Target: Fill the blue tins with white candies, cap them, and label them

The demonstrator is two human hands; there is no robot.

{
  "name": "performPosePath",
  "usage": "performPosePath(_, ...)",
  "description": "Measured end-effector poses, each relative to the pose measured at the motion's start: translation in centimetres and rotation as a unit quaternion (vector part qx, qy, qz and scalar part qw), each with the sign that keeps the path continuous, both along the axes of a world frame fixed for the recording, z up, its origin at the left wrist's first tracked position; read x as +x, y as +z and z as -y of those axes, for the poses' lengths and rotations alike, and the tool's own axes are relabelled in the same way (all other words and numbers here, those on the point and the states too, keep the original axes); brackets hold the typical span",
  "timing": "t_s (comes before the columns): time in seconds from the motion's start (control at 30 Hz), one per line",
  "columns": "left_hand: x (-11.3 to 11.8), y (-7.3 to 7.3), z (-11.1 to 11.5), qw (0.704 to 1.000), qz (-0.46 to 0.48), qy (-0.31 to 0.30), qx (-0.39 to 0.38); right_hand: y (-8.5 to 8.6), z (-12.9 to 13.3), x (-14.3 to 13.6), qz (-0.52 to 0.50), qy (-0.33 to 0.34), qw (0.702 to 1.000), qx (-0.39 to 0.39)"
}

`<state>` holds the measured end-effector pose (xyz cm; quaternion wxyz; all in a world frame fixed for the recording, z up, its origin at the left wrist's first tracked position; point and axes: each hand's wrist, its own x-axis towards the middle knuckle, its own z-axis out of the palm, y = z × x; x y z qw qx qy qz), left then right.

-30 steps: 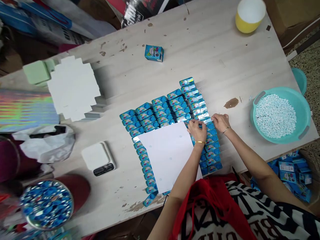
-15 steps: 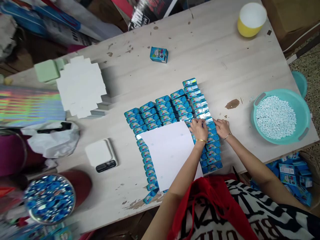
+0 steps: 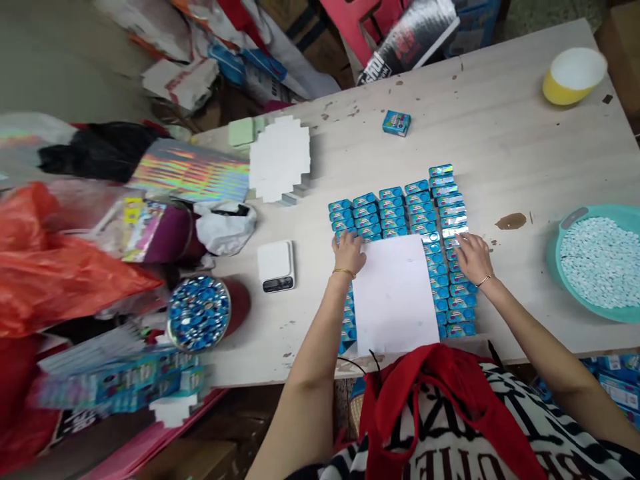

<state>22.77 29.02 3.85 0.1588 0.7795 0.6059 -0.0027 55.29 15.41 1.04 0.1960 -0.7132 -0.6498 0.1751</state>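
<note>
Several columns of small blue boxes (image 3: 420, 208) stand close together on the table. A white sheet (image 3: 395, 293) lies over the middle columns and hides the boxes under it. At the sheet's upper left corner, my left hand (image 3: 349, 253) rests on the left columns, its fingers apart. My right hand (image 3: 474, 258) has its fingers spread on the rightmost column, with nothing held. One blue box (image 3: 397, 123) lies alone farther back.
On the right are a teal basin (image 3: 565, 260) of white pellets and a yellow bowl (image 3: 560, 90). Left of the boxes are a white scale (image 3: 276, 261), a stack of white card (image 3: 280, 160) and a red container (image 3: 239, 305) of blue foil pieces.
My left hand has moved left, from the sheet's right edge to its upper left corner. My right hand now lies on the rightmost column with its fingers spread. The camera view has turned left.
</note>
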Motion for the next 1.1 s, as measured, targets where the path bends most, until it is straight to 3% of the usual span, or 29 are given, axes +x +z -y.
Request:
performPosePath(0.1,-2.1,0.4,2.9,0.994,0.067,-0.087,-0.007,2.6,-2.8,-4.4,-0.101,0.048,0.993,0.035)
performPosePath(0.2,-2.7,1.6,7.9,0.971,0.153,-0.175,0.05,4.2,-5.4,-8.8,-0.164,0.128,0.978,-0.004)
performPosePath(0.33,-3.7,1.6,14.8,0.958,0.2,-0.188,0.083,3.8,-6.5,-13.7,-0.162,0.224,0.946,-0.168)
performPosePath(0.43,-4.7,0.9,17.5,0.957,0.215,-0.186,0.059,2.6,-5.4,-16.2,-0.159,0.264,0.927,-0.212)
performPosePath(0.53,-5.7,0.9,17.3,0.953,0.255,-0.147,0.072,2.2,-4.2,-17.5,-0.154,0.271,0.924,-0.219)
performPosePath(0.63,-6.5,1.9,14.9,0.96,0.25,-0.05,0.119,3.6,-3.9,-18.2,-0.16,0.296,0.916,-0.217)
performPosePath(0.67,-6.7,2.3,14.0,0.965,0.228,-0.042,0.121,4.4,-4.0,-18.4,-0.163,0.314,0.91,-0.217)
performPosePath(0.8,-8.0,3.3,11.2,0.974,0.137,-0.141,0.11,7.0,-5.1,-19.0,-0.176,0.397,0.876,-0.211)
performPosePath(0.87,-9.0,3.1,10.3,0.968,0.112,-0.169,0.148,7.4,-6.2,-19.3,-0.209,0.388,0.863,-0.247)
performPosePath(1.1,-11.1,1.5,11.2,0.936,0.072,-0.156,0.307,9.5,-7.4,-21.4,-0.278,0.331,0.803,-0.411)
